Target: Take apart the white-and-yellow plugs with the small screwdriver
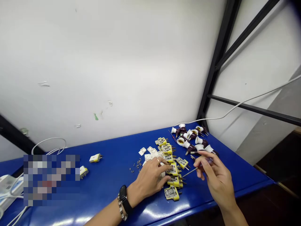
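Observation:
My right hand (pixel 215 177) is closed round the handle of a screwdriver (pixel 190 172). Its thin shaft points left, with the tip near the pins of a yellow plug adapter (pixel 173 181). From the left, my left hand (pixel 152 175) reaches over the row, thumb and forefinger bent against the yellow-edged adapters; its grip is partly hidden. Other opened adapters (pixel 166 148) run away from me in a line, grey insides showing. One more open adapter (pixel 171 193) lies nearest the front edge. White plastic covers (pixel 152 150) lie partly under my left hand.
Small screws (pixel 138 164) are scattered left of the covers. Bulb-holder plugs (pixel 189 146) in white and maroon are heaped at the back right, beside another screwdriver (pixel 172 137). A closed adapter (pixel 95 158) lies farther left. A white cable (pixel 225 116) crosses the black frame (pixel 213 72).

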Tool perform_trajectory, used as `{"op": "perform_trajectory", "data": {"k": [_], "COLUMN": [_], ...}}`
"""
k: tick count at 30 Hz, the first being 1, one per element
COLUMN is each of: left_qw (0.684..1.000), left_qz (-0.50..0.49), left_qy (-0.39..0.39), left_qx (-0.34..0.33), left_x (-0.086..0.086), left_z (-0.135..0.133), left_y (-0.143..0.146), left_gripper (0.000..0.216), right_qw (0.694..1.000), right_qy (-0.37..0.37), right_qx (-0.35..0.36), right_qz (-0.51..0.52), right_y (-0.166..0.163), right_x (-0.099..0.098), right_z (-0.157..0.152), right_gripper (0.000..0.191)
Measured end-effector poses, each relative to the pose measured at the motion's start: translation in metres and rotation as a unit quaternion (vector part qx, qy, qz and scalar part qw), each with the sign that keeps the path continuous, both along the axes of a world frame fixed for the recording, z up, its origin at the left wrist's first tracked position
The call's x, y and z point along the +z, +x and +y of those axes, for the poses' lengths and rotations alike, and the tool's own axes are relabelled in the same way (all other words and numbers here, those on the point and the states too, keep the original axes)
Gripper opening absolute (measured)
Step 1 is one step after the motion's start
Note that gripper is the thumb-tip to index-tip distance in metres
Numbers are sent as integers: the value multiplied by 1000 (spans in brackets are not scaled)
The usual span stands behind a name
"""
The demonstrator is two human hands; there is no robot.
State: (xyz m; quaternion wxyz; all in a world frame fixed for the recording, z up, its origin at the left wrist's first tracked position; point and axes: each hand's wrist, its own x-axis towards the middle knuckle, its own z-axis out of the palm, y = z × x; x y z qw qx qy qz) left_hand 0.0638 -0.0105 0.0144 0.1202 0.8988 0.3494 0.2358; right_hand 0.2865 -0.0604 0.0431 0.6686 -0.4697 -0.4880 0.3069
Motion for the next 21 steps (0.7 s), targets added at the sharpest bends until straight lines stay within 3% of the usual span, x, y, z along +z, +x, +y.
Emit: {"op": "perform_trajectory", "data": {"k": [3, 5, 9, 11, 14, 17, 21], "left_qw": [1000, 997, 968, 932, 884, 862, 863], "left_qz": [-3, 0, 52, 98, 185, 222, 215], "left_qy": [-2, 6, 33, 50, 36, 31, 23], "left_qx": [25, 74, 243, 345, 428, 455, 457], "left_x": [3, 2, -10, -17, -24, -27, -30], "left_z": [-6, -6, 5, 11, 14, 10, -4], "left_y": [-19, -49, -151, -206, -264, -284, -278], "left_gripper": [37, 32, 33, 39, 46, 53, 50], "right_qw": [1000, 1000, 999, 999, 995, 994, 993], "right_qy": [-2, -5, -17, -23, -34, -28, -19], "right_qx": [12, 15, 24, 28, 26, 14, -4], "right_qz": [1, 1, -14, -40, -85, -106, -116], "right_y": [-6, -9, -18, -25, -35, -39, -34], "right_x": [-1, -2, -7, -12, -18, -18, -13], "right_z": [2, 3, 7, 9, 10, 9, 8], "right_gripper": [26, 26, 27, 27, 27, 28, 29]}}
